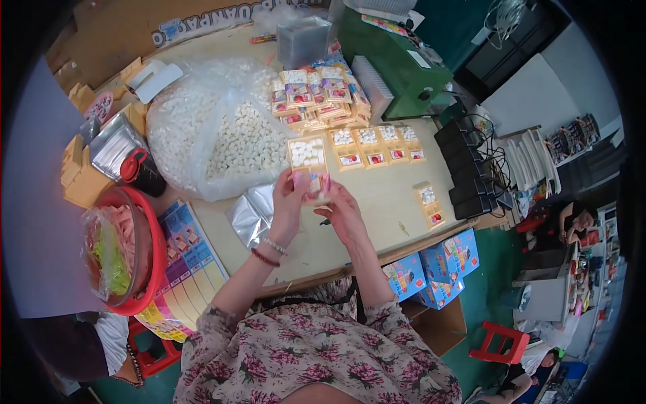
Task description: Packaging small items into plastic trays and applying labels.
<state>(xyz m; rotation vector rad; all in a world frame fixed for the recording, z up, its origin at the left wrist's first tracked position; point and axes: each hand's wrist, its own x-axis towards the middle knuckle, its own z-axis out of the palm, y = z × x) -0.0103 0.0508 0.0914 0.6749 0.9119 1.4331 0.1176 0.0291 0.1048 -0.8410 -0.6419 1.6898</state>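
In front of me my left hand (288, 203) is closed, its fingertips pinching a small pink printed sachet (314, 184). My right hand (342, 213) has its thumb and fingers bent round the sachet's right edge. The sachet covers the lower part of a pale yellow tray (307, 137), whose upper compartment holds white pellets (307, 153). Whether the tray rests on the table or is lifted, I cannot tell. Left of it stands a large clear plastic bag (195, 101) full of white pellets. A silver foil bag (253, 217) lies beside my left wrist.
Several filled trays (377, 145) form a row to the right, with a pile (316, 94) behind. One tray (429, 205) lies near the right edge. A green machine (397, 60) stands behind, a red basin (158, 249) and dark cup (144, 176) left, blue boxes (447, 259) below right.
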